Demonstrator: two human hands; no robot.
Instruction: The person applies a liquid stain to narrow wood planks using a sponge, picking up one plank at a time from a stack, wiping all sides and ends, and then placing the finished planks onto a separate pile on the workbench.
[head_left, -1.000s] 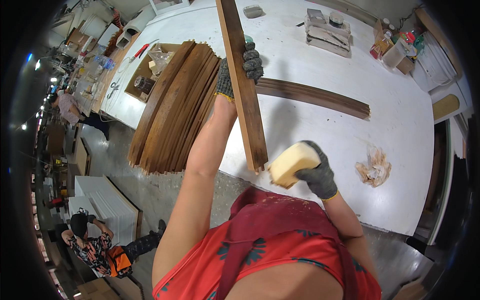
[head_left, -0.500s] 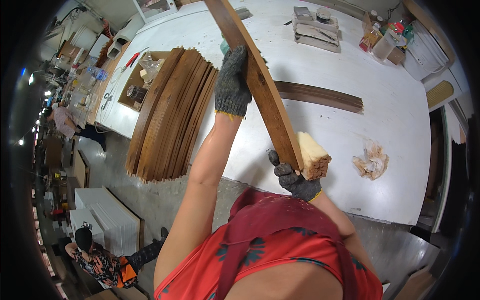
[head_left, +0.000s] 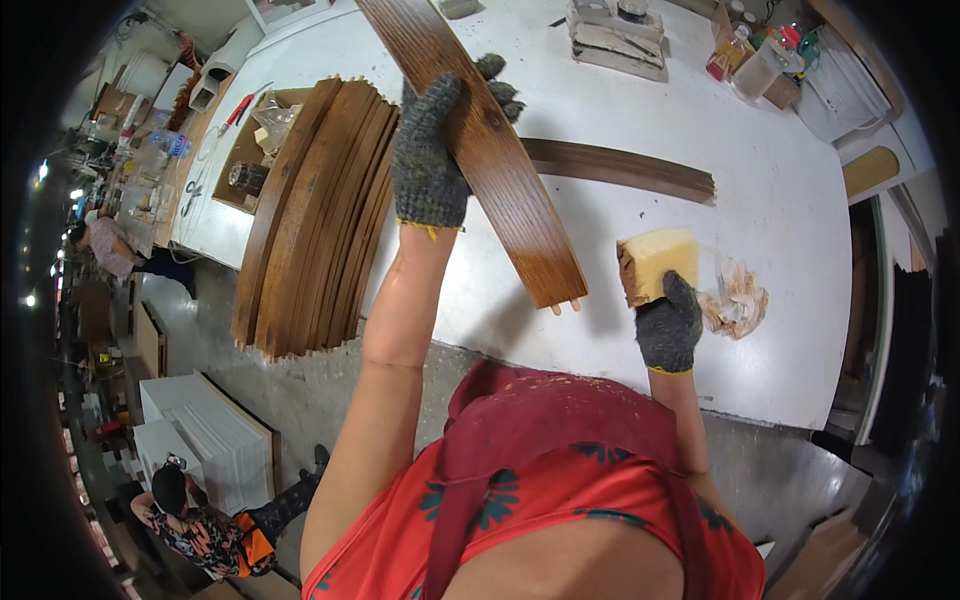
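In a dark grey knit glove, my left hand (head_left: 435,150) grips a brown wooden slat (head_left: 505,185) around its middle and holds it tilted above the white table. Two small pegs stick out of the slat's near end. My right hand (head_left: 668,325), gloved alike, pinches a yellow sponge block (head_left: 655,265) with a brown-stained side, apart from the slat. Beyond them a few more brown slats (head_left: 620,170) lie on the table. To the left of my left hand rests a large stack of similar slats (head_left: 315,220), pegs showing at their ends.
A crumpled stained cloth (head_left: 738,298) lies right of the sponge on the white table (head_left: 780,230). Farther back are a whitish block (head_left: 618,45) and several bottles (head_left: 765,65). A cardboard box (head_left: 240,185) stands behind the stack. Two people are at the left, one near white panels (head_left: 205,430).
My right hand has moved right with the sponge, away from the slat's near end. The slat has turned to show its broad face and shifted slightly left with my left hand.
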